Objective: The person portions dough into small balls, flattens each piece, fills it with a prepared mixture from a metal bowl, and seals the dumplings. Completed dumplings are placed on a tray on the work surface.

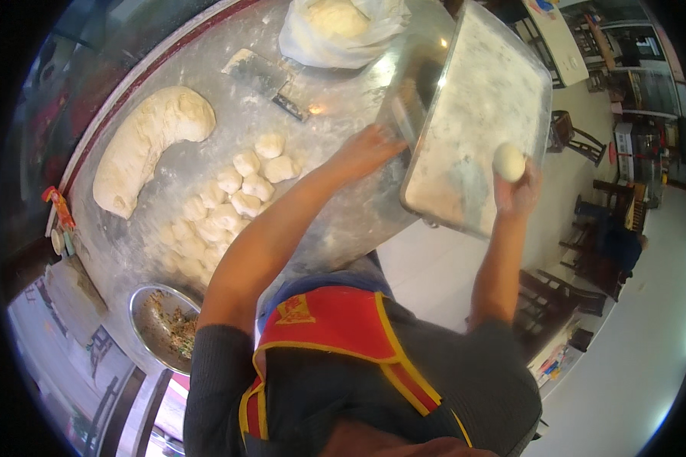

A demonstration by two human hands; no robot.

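A smooth, round ball of dough (509, 162) rests in the fingers of my right hand (518, 193), above the near right part of a metal tray (474, 114). The tray overhangs the right side of the metal worktop (331, 223). My left hand (377, 147) reaches across the worktop to the tray's left edge, fingers curled and blurred; whether it touches the rim or grips anything is unclear. Many small dough pieces (246, 163) lie clustered left of my left forearm, which hides some of them. Beyond them lies a thick, curved log of dough (154, 143).
A flat metal blade with a dark handle (257, 74) lies on the floured worktop. Behind it, a white plastic-lined container (297, 43) holds a dough mass (337, 17). A metal bowl (134, 320) of chopped filling stands near left. Chairs (577, 140) and tables are to the right.
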